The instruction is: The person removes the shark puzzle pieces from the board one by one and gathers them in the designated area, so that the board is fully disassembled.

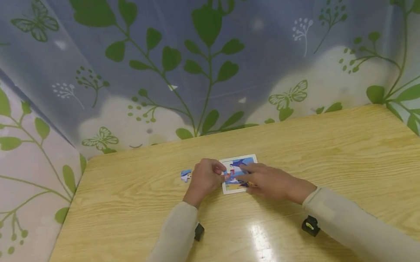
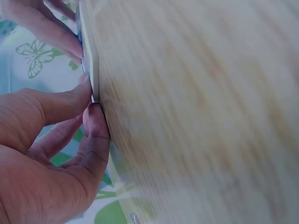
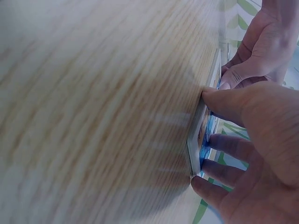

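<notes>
A small jigsaw puzzle [image 1: 233, 186] in a white frame lies flat on the wooden table, its picture mostly blue with a sandy strip. My left hand [image 1: 205, 177] is at its left side. In the left wrist view the thumb [image 2: 77, 98] and a bent finger [image 2: 97, 123] pinch the frame's edge. From the right, my right hand [image 1: 273, 180] rests over the puzzle. Its thumb [image 3: 229, 100] touches the near edge in the right wrist view, while the extended fingers [image 3: 229, 147] touch the picture and the right edge. The hands hide parts of the picture.
A loose puzzle piece [image 1: 186, 176], blue and white, lies left of my left hand and is partly covered by it. Beyond the back edge of the wooden table [image 1: 334, 150] hangs a curtain [image 1: 256, 55] printed with leaves and butterflies.
</notes>
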Motion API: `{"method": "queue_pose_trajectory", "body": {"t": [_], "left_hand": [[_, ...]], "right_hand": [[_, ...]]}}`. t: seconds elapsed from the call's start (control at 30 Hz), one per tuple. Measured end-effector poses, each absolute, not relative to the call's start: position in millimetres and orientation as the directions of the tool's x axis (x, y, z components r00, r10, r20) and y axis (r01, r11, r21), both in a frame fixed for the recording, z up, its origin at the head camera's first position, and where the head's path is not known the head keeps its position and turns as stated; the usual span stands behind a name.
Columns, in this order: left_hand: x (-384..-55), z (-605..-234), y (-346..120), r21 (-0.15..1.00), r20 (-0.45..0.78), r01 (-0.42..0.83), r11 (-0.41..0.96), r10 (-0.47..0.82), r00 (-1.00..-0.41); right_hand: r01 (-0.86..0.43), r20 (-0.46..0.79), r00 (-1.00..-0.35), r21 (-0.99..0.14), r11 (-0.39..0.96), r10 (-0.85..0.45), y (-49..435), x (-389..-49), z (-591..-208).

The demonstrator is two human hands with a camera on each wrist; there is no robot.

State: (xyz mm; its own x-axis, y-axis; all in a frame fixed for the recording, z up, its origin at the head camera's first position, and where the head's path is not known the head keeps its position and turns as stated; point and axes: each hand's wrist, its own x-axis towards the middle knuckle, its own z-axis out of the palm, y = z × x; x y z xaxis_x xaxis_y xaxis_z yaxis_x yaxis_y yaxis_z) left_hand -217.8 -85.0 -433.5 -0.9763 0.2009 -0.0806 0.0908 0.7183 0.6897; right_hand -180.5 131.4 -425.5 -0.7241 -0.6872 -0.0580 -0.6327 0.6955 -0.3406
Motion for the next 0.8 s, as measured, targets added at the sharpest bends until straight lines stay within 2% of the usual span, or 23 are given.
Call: {"method": "queue_pose_trajectory", "body": {"t": [0.8], "left_hand": [[-216.4,-433.0,-84.1,0.718,-0.067,0.078,0.691,0.181,-0.981]], "right_hand": [[-0.625,-0.06,-0.724,-0.366,0.69,-0.688,131.9,-179.3,-425.5]]}}
